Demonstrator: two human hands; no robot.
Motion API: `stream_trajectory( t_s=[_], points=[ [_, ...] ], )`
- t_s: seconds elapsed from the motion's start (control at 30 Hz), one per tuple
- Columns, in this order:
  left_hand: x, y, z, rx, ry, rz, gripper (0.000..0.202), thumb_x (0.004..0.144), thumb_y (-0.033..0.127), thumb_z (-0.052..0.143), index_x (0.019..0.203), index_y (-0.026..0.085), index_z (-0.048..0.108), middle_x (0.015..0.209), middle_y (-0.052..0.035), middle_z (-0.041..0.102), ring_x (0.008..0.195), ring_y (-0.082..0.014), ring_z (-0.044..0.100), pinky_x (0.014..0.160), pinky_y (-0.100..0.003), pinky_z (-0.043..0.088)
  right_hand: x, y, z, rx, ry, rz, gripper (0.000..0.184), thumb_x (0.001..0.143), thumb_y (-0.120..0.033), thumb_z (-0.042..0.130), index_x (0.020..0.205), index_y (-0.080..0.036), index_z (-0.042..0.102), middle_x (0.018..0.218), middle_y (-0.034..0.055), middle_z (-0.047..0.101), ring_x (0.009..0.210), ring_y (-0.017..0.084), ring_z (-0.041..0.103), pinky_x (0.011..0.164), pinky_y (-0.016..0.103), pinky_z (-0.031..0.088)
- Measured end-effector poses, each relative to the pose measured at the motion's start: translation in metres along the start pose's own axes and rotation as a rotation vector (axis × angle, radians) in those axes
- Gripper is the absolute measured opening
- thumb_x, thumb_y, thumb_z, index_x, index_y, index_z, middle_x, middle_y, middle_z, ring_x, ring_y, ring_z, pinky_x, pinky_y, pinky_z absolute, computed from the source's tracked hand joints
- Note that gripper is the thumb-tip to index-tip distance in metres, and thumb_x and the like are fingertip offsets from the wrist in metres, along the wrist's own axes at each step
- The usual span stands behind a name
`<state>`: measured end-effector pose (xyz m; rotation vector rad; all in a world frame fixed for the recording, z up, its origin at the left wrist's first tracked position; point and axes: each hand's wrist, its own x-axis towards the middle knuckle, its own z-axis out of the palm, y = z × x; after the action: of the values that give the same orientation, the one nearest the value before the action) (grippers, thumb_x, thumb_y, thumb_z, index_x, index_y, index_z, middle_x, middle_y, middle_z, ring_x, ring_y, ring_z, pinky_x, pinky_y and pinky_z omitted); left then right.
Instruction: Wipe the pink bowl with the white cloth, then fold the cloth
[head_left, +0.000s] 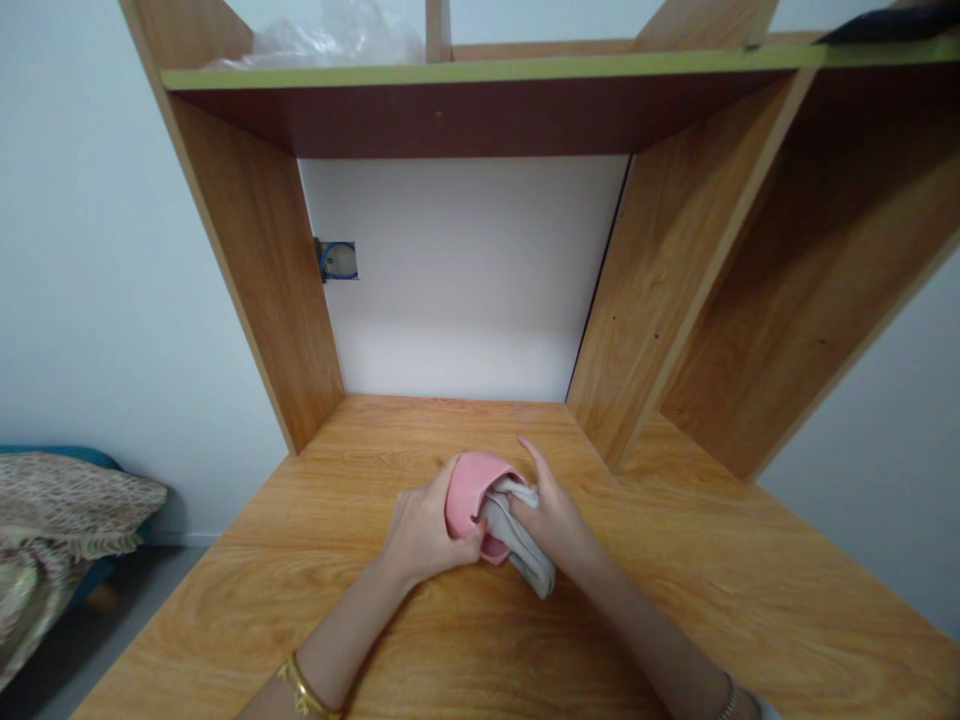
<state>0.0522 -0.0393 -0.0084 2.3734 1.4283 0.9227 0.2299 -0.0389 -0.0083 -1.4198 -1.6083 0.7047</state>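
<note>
A pink bowl (469,487) sits in the middle of the wooden tabletop (750,600), towards its near half. It is tipped on its side with the opening turned to the right and towards the person. The left hand (421,537) is closed around the bowl's left side: the fingers curl over the rounded outside and the thumb lies along the near rim. The right hand (553,522) is closed on a pale grey cloth (519,542). It presses one bunched end into the bowl's opening, while the other end hangs out below the palm and reaches the tabletop. The right forefinger sticks out straight, pointing to the far side. Bowl, cloth and both hands are touching each other in one tight cluster.

A gold bracelet (301,688) circles the left wrist at the near edge, and a thinner bangle (727,702) shows on the right wrist.

On the far side the tabletop runs into a recess with a white back wall, flanked by a left wooden panel (262,280) and a right wooden panel (652,290). A small wall box (337,261) with a blue rim is set in the back wall just beside the left panel. A shelf (480,72) with a green front edge spans the top. On it lies crumpled clear plastic (337,40) at the left and a dark flat object (877,25) at the far right, too cropped to identify. At the far left, lower than the tabletop, is a bed (60,520) with a patterned cover.
</note>
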Motion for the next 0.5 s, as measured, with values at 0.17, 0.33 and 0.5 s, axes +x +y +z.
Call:
stream_trajectory(
  t_s=[0.17, 0.33, 0.5],
  points=[
    [0.002, 0.001, 0.001, -0.104, -0.024, -0.040, 0.073, 0.072, 0.043, 0.049, 0.134, 0.017, 0.020, 0.112, -0.0109, 0.055, 0.095, -0.0268, 0.055, 0.083, -0.039, 0.041, 0.000, -0.006, -0.002, 0.098, 0.095, 0.020, 0.075, 0.065, -0.009, 0.044, 0.133, -0.017, 0.016, 0.049, -0.0094, 0.048, 0.039, 0.009, 0.044, 0.038, 0.017, 0.035],
    [0.003, 0.004, 0.003, -0.284, -0.011, -0.136, 0.086, 0.073, 0.049, 0.052, 0.136, 0.015, 0.005, 0.111, -0.0123, 0.055, 0.094, -0.0265, 0.055, 0.080, -0.039, 0.042, 0.002, -0.005, -0.003, 0.177, 0.219, 0.023, 0.072, 0.067, -0.013, 0.044, 0.133, -0.017, 0.017, 0.050, -0.0084, 0.049, 0.038, 0.010, 0.045, 0.037, 0.018, 0.037],
    [0.001, 0.010, 0.010, -0.338, -0.075, -0.140, 0.096, 0.064, 0.053, 0.061, 0.135, 0.016, 0.007, 0.116, -0.0145, 0.052, 0.099, -0.0298, 0.053, 0.081, -0.041, 0.041, 0.003, -0.005, -0.003, 0.297, 0.276, 0.008, 0.068, 0.071, -0.018, 0.046, 0.132, -0.017, 0.017, 0.061, -0.0042, 0.055, 0.043, 0.010, 0.050, 0.041, 0.020, 0.043]
  ],
)
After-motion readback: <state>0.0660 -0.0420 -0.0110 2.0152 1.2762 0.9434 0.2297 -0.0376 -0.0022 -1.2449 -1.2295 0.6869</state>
